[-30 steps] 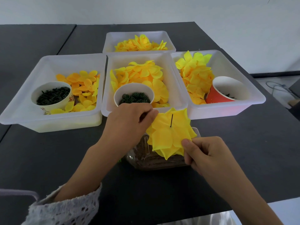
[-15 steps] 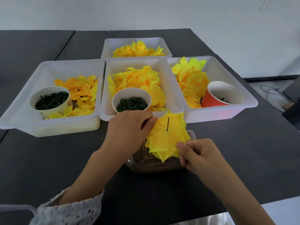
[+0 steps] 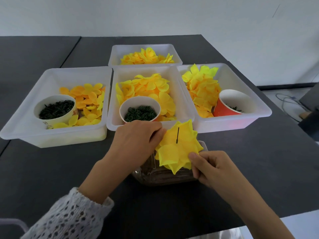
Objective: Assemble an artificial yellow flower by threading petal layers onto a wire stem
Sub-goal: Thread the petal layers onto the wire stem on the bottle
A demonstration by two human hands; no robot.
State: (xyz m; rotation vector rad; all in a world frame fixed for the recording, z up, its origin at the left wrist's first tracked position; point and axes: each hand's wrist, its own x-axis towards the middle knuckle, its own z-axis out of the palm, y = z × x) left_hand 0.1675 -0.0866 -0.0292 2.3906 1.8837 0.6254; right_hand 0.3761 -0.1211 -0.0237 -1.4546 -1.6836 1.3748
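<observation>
- My right hand (image 3: 214, 168) pinches the near right edge of the yellow petal stack (image 3: 177, 149) between thumb and curled fingers.
- My left hand (image 3: 136, 140) has its fingers curled against the stack's far left edge; whether they pinch a petal or only press it I cannot tell, since the fingertips are hidden behind the fabric.
- The petal stack sits between both hands, tilted toward me, with the dark wire stem (image 3: 177, 135) standing up through its centre; several layers are already threaded.
- Step in hand, as I judge it: seating and squaring the layers on the wire, not yet fetching another piece.
- Just below the flower stands a clear container (image 3: 162, 176) with brownish contents, on the dark table (image 3: 51, 169).
- Beyond lie four white trays of petals: a left tray (image 3: 51, 135) holding a paper cup of dark green pieces (image 3: 55, 109), a middle tray (image 3: 183, 100) holding a cup of green rings (image 3: 139, 112), a right tray (image 3: 255, 104) with a tipped red cup (image 3: 222, 109), and a far tray (image 3: 145, 47).
- The next move probably calls for freeing my left hand to reach the middle tray, while the right keeps the stack from sliding off the wire.
</observation>
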